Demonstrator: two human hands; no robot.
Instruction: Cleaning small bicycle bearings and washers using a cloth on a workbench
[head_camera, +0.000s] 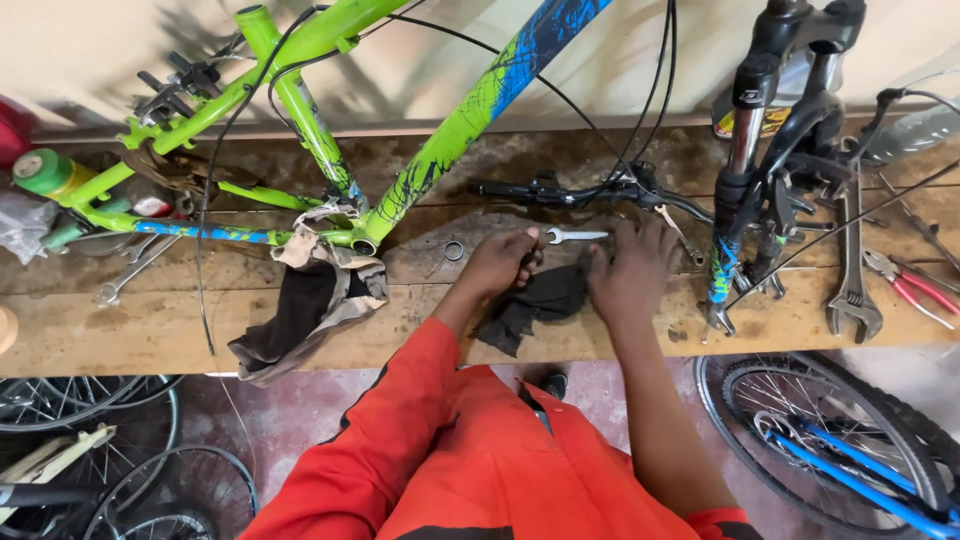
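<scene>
Here we look down on a wooden bench (150, 330) with both our hands at its middle. Our left hand (500, 262) is curled, fingers together, on the upper corner of a black rag (535, 305); the rag lies on the bench and hangs a little over its front edge. Our right hand (632, 268) rests flat on the rag's other end, fingers spread and not gripping anything we can see. A small wrench (575, 236) lies on the bench just above the two hands, between them, near the fingertips; whether it touches either hand we cannot tell. A metal ring (454, 250) sits to the left of our left hand. Behind lies a green and blue frame (440, 150), with a second dark rag (305, 310) draped below it. A fork (745, 150) leans at right, beside a large spanner (853, 290) and red pliers (920, 290).
</scene>
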